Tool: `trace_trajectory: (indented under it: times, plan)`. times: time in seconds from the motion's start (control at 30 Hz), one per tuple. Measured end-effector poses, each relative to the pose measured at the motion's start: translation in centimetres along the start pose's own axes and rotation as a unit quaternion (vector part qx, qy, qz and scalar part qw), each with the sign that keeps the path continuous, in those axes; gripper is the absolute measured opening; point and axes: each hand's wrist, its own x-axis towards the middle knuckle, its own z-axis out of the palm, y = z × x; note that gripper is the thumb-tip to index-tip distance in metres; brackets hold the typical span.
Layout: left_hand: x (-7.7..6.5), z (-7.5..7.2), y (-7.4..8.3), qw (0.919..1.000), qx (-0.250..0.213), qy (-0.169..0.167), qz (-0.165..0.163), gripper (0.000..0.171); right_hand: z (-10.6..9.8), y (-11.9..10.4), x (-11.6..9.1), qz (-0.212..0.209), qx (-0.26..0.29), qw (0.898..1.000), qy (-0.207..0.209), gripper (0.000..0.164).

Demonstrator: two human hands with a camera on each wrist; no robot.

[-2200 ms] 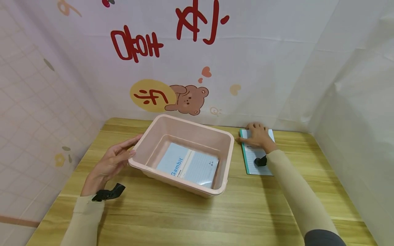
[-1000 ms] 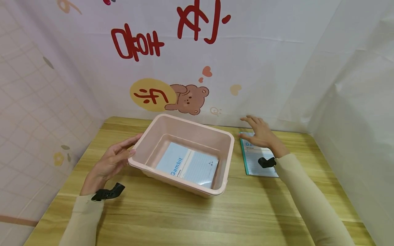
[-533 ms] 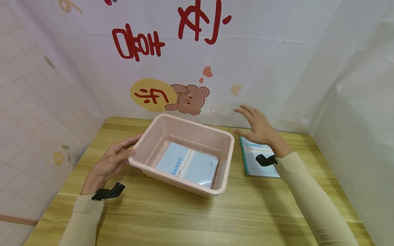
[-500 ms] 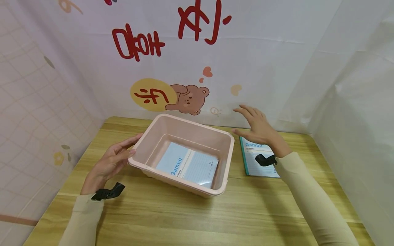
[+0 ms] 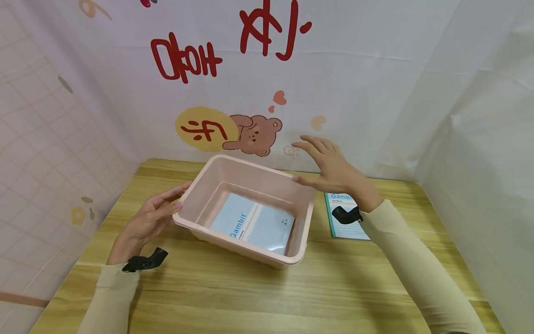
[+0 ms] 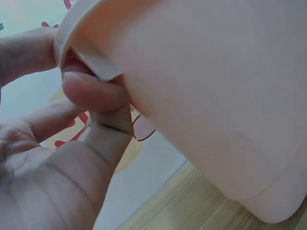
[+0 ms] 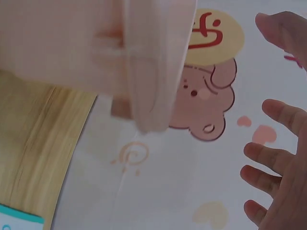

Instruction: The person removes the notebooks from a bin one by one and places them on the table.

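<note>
A pale pink plastic basin (image 5: 255,180) stands tilted on the table, with a light blue Gambit notebook (image 5: 267,229) lying in it. My left hand (image 5: 148,220) grips the basin at its left rim. In the left wrist view, the thumb and fingers of the left hand (image 6: 53,167) curl at the edge of the basin (image 6: 206,96). Above the basin's far right corner is my right hand (image 5: 333,171), fingers spread and holding nothing. A second Gambit notebook (image 5: 350,230), green along its spine, lies right of the basin, partly hidden by the right hand and wrist.
The wooden table (image 5: 208,297) meets a white printed sheet (image 5: 367,102) at the back, and similar sheets stand at left and right. Black wrist cameras sit on both arms, the left one (image 5: 146,262) in front of the basin's left side.
My right hand has lifted off the green-spined notebook and moved up and left to the basin's far right corner. The left hand, the basin and the notebooks have stayed in place.
</note>
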Motion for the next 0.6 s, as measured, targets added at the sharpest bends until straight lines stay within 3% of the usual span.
trace_trajectory:
  times: [0.27,0.6]
  plan:
    - [-0.1,0.0,-0.2,1.0000,0.004,-0.005,-0.001,0.055,0.5,-2.6,1.9,-0.058,0.003,0.998,-0.005,0.083]
    - [0.0,0.0,-0.2,1.0000,-0.002,-0.001,-0.002,0.056,1.7,-5.6,3.8,-0.128,-0.038,0.991,-0.032,0.087]
